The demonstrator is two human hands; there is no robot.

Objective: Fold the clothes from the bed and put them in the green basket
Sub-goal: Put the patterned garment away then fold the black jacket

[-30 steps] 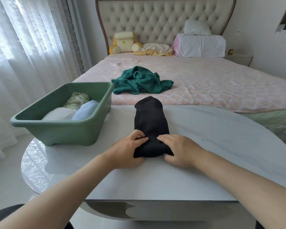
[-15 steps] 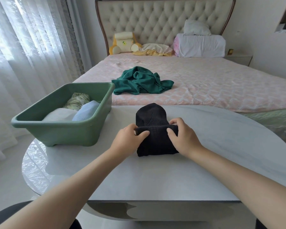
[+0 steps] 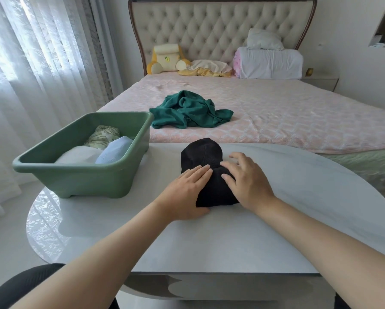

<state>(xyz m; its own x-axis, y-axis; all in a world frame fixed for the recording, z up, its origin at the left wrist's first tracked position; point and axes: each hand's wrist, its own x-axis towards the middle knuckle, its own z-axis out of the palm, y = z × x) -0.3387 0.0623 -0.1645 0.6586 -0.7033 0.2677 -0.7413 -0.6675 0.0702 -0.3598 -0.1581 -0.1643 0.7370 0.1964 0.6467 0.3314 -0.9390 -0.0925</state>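
Both hands are flat on the cloth, nothing pinched. The left hand (image 3: 187, 190) lies palm down with its fingers straight and together, their tips on the near-left part of the black cloth (image 3: 201, 152), while the heel of the hand sits on the table (image 3: 231, 237). The right hand (image 3: 247, 181) is spread wide and pressing down. Its fingers are fanned across the right side of the cloth, and the outermost one reaches just past the edge onto the table. Neither hand is curled round anything.

The black cloth is a compact bundle in the middle of the table. A doubled layer lies under the hands, and a rounded end pokes out beyond the fingertips toward the bed (image 3: 298, 121).

Over on the left, the green basket (image 3: 75, 184) stands on the table, near the cloth but not touching it. Three folded pieces are already in it: a white one (image 3: 75, 155) at the front, a light blue one (image 3: 113, 148) beside it, and a patterned one (image 3: 102, 136) behind.

Beyond the table edge, a teal garment (image 3: 191, 110) lies crumpled and unfolded on the pink cover of the bed. Up by the tufted headboard (image 3: 220, 30) sit a yellow plush toy (image 3: 167, 59), a rumpled cream cloth (image 3: 207, 68) and a white pillow (image 3: 269, 62) with a smaller one (image 3: 264, 39) on top. Sheer curtains (image 3: 31, 63) hang along the left.
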